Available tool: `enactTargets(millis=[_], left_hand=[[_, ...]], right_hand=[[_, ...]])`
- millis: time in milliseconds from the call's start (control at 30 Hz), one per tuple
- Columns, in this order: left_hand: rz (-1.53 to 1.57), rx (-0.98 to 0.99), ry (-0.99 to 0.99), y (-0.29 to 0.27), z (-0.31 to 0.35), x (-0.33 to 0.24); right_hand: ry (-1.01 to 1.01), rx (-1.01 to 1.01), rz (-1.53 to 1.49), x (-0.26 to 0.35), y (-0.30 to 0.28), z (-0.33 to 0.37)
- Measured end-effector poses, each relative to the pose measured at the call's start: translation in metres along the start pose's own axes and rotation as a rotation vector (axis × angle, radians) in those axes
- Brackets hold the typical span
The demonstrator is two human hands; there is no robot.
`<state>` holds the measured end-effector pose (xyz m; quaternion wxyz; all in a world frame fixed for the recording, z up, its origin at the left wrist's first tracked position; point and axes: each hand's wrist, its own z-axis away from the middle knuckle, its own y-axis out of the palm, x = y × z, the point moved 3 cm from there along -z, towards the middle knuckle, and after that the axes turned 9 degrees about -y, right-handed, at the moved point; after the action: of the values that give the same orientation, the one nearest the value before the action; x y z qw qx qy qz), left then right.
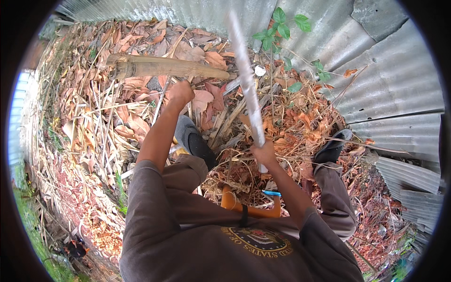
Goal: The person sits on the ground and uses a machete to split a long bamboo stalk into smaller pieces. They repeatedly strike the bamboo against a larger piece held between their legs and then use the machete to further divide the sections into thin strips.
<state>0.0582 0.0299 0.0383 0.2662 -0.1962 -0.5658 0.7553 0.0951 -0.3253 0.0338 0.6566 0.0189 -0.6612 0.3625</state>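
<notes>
My right hand is closed round the lower part of a long, straight, pale stick. It stands up from my fist toward the metal sheets, its upper end smeared by motion and a short end showing below the fist. My left hand is curled closed just on the near side of a split, tan piece of wood or bamboo. That piece lies crosswise on dry leaves. Whatever my left fingers may hold is hidden. An orange curved object with a black strap hangs at my waist, beside a small blue item.
Grey corrugated metal sheets stand along the back and right. A leafy green plant grows against them. Dry leaves, twigs and splinters cover the ground. My left shoe and right shoe are planted apart among them.
</notes>
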Motion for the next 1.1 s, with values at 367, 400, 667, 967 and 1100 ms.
enactTargets(millis=[367,400,667,967,1100], left_hand=[[-0.023,-0.316,0.349,0.015,0.026,0.027],[-0.161,-0.379,0.326,-0.002,0.034,0.030],[-0.314,-0.567,0.292,-0.110,0.101,0.072],[-0.177,-0.562,0.186,-0.206,0.230,0.074],[-0.126,-0.543,0.223,-0.201,0.288,0.031]], right_hand=[[0.210,-0.015,0.220,-0.016,-0.195,0.167],[0.239,-0.055,0.298,-0.011,-0.204,0.171],[0.276,-0.176,0.561,-0.071,-0.192,0.217],[-0.166,-0.119,0.672,-0.026,-0.150,0.206],[-0.749,-0.108,0.238,0.167,-0.105,0.226]])
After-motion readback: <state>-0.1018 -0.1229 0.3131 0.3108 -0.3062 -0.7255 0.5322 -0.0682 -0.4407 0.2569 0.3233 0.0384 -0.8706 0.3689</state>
